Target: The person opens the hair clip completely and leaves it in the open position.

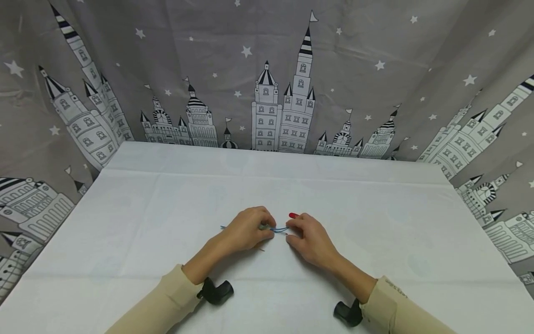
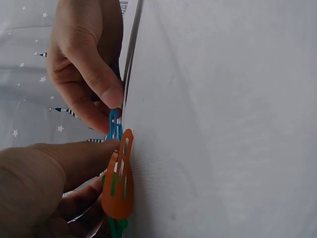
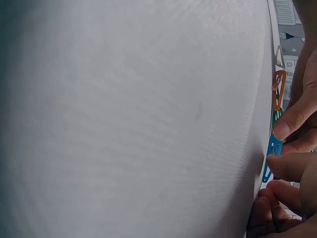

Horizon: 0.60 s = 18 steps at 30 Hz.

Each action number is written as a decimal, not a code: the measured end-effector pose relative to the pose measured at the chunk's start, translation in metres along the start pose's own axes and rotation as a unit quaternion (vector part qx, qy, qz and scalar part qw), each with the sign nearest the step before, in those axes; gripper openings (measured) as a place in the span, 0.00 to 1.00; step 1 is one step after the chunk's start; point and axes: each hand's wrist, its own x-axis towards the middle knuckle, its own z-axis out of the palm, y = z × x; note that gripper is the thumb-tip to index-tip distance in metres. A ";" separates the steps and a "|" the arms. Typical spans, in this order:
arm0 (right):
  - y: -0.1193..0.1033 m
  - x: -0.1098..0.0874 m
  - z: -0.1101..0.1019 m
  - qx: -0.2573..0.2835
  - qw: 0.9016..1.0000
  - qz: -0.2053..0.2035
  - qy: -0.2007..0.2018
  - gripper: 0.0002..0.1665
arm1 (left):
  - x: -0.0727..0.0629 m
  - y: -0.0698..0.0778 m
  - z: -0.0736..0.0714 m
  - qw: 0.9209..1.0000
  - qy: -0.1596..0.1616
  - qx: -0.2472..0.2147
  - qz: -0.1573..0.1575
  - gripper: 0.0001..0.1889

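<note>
A blue snap hair clip (image 3: pixel 272 146) lies on the white cloth between my two hands. My left hand (image 1: pixel 249 228) holds it near one end with thumb and fingers. From the other side, my right hand (image 1: pixel 312 239) pinches it close to its free end. Two blue strands (image 1: pixel 278 229) show in the gap between the hands. An orange snap clip (image 2: pixel 118 204) sits beside my left hand, and a green clip (image 2: pixel 119 225) is partly hidden behind it. The tip of a red piece (image 1: pixel 293 215) pokes out beyond my right fingers; its kind is unclear.
White cloth covers the table (image 1: pixel 167 208). A pale clip (image 3: pixel 280 55) lies past the orange one. Behind stands a grey curtain (image 1: pixel 359 74) printed with castles and stars. Both wrists carry black camera mounts (image 1: pixel 217 292) below beige sleeves.
</note>
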 end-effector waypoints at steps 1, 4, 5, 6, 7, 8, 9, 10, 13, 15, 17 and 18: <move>0.000 0.000 -0.001 0.003 1.000 0.001 0.000 0.12 | 0.000 0.000 0.000 1.000 0.000 -0.002 0.000 0.07; -0.001 -0.002 -0.003 0.019 1.000 0.007 0.000 0.13 | 0.001 0.000 -0.001 1.000 0.003 -0.010 -0.005 0.09; -0.001 -0.002 -0.004 0.026 1.000 0.009 0.000 0.13 | 0.001 0.001 -0.001 1.000 0.003 -0.013 -0.008 0.09; -0.001 -0.002 -0.004 0.033 0.999 0.011 0.000 0.13 | 0.001 0.001 -0.002 1.000 0.003 -0.016 -0.013 0.10; -0.001 -0.002 -0.005 0.038 0.999 0.014 -0.001 0.13 | 0.001 0.001 -0.002 1.000 0.002 -0.021 -0.018 0.10; -0.001 -0.002 -0.005 0.044 0.999 0.016 -0.001 0.14 | 0.001 0.002 -0.003 0.999 0.002 -0.024 -0.024 0.11; -0.001 -0.003 -0.005 0.048 0.999 0.019 -0.001 0.14 | 0.002 0.002 -0.003 0.999 0.001 -0.026 -0.027 0.11; -0.001 -0.003 -0.006 0.052 0.998 0.021 -0.001 0.14 | 0.002 0.002 -0.003 0.999 0.001 -0.029 -0.030 0.12; -0.002 -0.005 -0.006 0.060 0.998 0.028 0.002 0.14 | 0.002 0.003 -0.003 0.999 -0.002 -0.036 -0.035 0.14; -0.002 -0.005 -0.007 0.064 0.997 0.033 0.008 0.14 | 0.002 0.004 -0.002 0.999 -0.001 -0.038 -0.036 0.16; -0.002 -0.006 -0.007 0.064 0.997 0.034 0.016 0.14 | 0.003 0.005 -0.002 0.998 0.001 -0.040 -0.037 0.16; -0.003 -0.006 -0.008 0.063 0.997 0.035 0.020 0.14 | 0.003 0.006 -0.002 0.998 0.003 -0.041 -0.037 0.16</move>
